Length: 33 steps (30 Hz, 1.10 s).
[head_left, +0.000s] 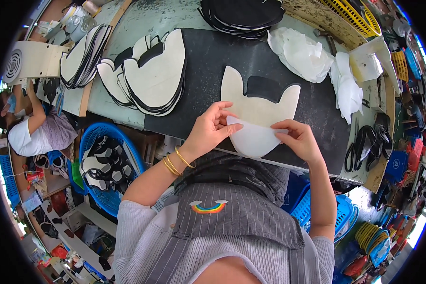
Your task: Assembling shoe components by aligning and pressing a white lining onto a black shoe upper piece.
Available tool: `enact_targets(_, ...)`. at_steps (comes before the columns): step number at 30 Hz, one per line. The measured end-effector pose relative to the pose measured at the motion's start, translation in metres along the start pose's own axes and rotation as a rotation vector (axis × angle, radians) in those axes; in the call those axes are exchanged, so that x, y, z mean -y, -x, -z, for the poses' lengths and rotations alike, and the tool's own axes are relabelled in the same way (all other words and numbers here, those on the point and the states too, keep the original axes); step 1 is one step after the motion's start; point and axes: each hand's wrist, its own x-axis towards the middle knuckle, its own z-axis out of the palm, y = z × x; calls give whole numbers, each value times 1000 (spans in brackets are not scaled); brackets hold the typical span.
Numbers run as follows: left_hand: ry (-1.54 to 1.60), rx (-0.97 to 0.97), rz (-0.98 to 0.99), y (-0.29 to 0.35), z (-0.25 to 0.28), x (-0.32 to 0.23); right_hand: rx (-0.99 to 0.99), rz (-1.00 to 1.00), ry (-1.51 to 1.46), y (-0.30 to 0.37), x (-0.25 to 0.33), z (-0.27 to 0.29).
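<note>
A cream cut piece, shaped like a shoe upper (262, 110) with two raised wings and a black patch between them, lies on the black mat (201, 71) in front of me. Over its near, rounded end sits a translucent white curved sheet piece (254, 140). My left hand (212, 125) pinches that sheet's left corner between thumb and fingers. At the opposite corner, my right hand (299, 139) grips it the same way. Left of the mat's middle rests a stack of similar cream and black pieces (157, 78).
More cut pieces (84, 57) stand at the left, and black ones (241, 16) are piled at the back. White sheet pieces (300, 54), a hammer (331, 41) and scissors (355, 146) lie to the right. A blue basket (112, 128) holds parts. Another person (35, 123) works at far left.
</note>
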Motion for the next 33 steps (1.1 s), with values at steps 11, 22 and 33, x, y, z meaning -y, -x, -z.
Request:
enact_targets(11, -750, 17, -257, 0, -9, -6, -9, 286, 526, 0, 3, -6)
enact_targets(22, -1245, 386, -612, 13, -55, -22, -1243, 256, 983, 60, -3, 106)
enact_targets(33, -789, 520, -872, -59, -176, -57, -1702, -73, 667, 111, -87, 259)
